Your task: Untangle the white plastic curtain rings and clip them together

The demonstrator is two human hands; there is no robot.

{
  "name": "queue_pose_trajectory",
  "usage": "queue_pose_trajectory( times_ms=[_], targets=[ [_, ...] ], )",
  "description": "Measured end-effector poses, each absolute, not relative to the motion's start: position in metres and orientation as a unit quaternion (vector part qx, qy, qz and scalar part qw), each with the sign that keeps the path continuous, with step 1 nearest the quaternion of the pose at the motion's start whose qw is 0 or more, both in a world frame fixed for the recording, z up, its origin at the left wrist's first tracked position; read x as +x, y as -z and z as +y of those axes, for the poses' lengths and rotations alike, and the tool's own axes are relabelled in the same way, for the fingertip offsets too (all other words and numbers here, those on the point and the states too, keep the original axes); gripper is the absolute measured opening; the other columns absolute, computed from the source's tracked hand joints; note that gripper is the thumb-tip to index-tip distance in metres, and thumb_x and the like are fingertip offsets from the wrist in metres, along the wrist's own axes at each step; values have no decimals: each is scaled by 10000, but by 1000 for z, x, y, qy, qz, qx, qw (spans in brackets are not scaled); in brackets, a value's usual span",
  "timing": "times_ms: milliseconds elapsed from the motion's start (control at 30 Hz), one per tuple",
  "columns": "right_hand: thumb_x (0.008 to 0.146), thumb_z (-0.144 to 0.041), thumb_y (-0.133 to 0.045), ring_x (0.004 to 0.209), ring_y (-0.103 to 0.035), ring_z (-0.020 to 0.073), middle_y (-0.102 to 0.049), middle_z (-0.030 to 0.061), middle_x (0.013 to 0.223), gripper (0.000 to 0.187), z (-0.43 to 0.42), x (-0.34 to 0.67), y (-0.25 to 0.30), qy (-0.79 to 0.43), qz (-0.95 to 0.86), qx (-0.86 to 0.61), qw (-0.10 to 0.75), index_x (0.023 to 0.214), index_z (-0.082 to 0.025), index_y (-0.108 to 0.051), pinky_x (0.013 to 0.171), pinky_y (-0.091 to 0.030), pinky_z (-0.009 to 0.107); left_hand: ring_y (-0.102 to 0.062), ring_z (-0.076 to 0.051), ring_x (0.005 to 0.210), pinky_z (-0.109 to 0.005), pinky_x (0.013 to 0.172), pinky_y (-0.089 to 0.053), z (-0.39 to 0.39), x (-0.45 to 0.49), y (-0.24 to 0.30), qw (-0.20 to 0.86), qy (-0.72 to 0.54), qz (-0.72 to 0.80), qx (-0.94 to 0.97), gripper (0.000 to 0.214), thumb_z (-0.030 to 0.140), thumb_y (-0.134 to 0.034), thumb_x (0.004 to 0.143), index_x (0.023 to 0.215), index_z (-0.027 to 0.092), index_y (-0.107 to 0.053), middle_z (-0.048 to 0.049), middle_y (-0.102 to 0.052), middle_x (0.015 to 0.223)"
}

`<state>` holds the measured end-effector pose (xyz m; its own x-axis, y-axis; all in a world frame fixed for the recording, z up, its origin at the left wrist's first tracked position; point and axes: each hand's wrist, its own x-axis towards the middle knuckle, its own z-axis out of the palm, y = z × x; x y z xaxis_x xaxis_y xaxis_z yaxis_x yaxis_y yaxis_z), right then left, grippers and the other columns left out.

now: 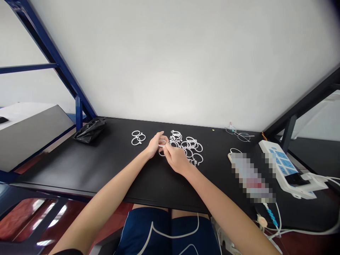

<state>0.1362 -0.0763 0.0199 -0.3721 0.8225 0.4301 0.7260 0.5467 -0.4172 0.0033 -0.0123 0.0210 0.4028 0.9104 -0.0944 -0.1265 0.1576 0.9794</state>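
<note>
Both hands meet over the black table [106, 170]. My left hand [154, 144] and my right hand [175, 158] pinch a white plastic ring [162, 143] between their fingertips, with a second ring hanging just below it. To the right of the hands lies a loose pile of several white rings [190, 147]. A small separate group of white rings [138, 138] lies on the table left of the hands.
A crumpled black plastic bag [90, 130] sits at the table's far left. Eyeglasses [238, 133] lie at the back right. A white power strip [284, 166] with cables, and a blurred-out object [251, 177], occupy the right side. Blue shelf frames stand left.
</note>
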Motion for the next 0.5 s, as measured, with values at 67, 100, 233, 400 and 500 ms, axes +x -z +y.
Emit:
queue_pose_trajectory(
  times_ms=[67, 100, 233, 400, 500],
  targets=[
    [986, -236, -326, 458, -413, 102, -492, -31, 563, 268, -77, 137, -21, -86, -821, -470, 311, 734, -202, -410, 508, -242, 231, -295, -73, 311, -223, 371, -180, -12, 3, -21, 660, -393, 378, 518, 535, 502, -356, 858, 526, 137, -564, 8, -350, 360],
    [985, -237, -329, 457, -411, 102, -485, -33, 558, 268, -77, 137, -21, -90, -820, -471, 313, 730, -203, -405, 509, -243, 230, -297, -72, 311, -221, 370, -184, -11, 3, -21, 660, -392, 377, 518, 536, 500, -355, 861, 525, 137, -562, 7, -354, 362],
    [978, -245, -342, 458, -402, 103, -455, -39, 536, 279, -76, 138, -21, -100, -809, -473, 333, 703, -210, -376, 510, -249, 230, -306, -67, 312, -212, 368, -196, -12, 4, -22, 665, -392, 371, 515, 528, 489, -355, 872, 538, 135, -560, 6, -379, 381],
    [976, -271, -345, 459, -397, 105, -440, -38, 527, 310, -75, 138, -19, -106, -778, -482, 390, 671, -216, -345, 511, -270, 233, -332, -66, 338, -195, 370, -229, -12, 7, -22, 666, -404, 348, 521, 476, 464, -385, 883, 584, 137, -560, 10, -412, 422],
    [975, -286, -358, 451, -395, 105, -435, -41, 519, 315, -74, 138, -18, -111, -760, -489, 414, 668, -217, -349, 510, -278, 238, -346, -70, 352, -194, 383, -275, -12, 8, -20, 662, -406, 341, 531, 441, 469, -420, 887, 620, 145, -555, 31, -382, 429]
  ],
)
